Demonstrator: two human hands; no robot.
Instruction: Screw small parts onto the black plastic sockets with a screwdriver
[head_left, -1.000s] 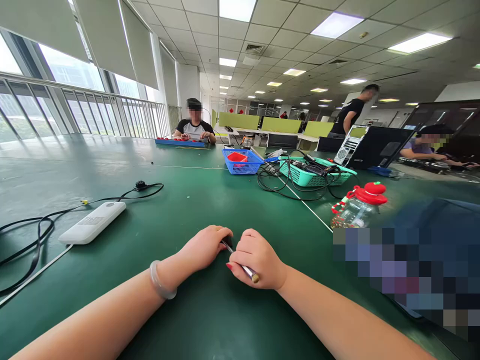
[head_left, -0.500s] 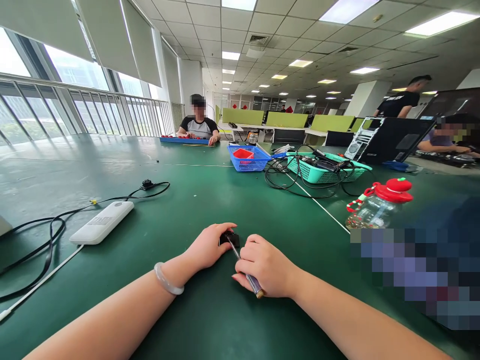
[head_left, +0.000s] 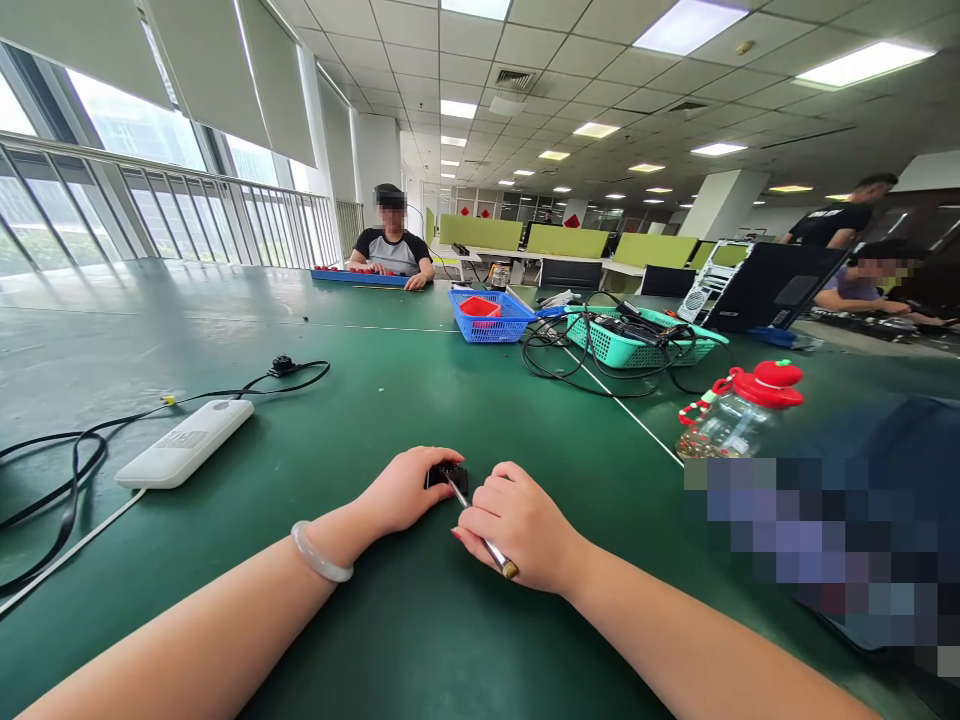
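My left hand (head_left: 405, 490) rests on the green table (head_left: 420, 400) and pinches a small black part (head_left: 448, 476) against the surface. My right hand (head_left: 517, 525) is closed around a thin metal tool (head_left: 486, 543) with a brown end, held like a pen. The tool's tip touches the black part. A pale bangle (head_left: 321, 555) sits on my left wrist.
A white power strip (head_left: 185, 443) with black cables (head_left: 75, 460) lies to the left. A clear bottle with a red cap (head_left: 739, 410) stands at the right. Farther back are a blue basket (head_left: 487, 320), a teal basket (head_left: 645, 340) with cables, and other people seated.
The black part, hidden under my left fingers a second ago, now shows between my hands. The view shifted slightly; both hands stay in place on the table.
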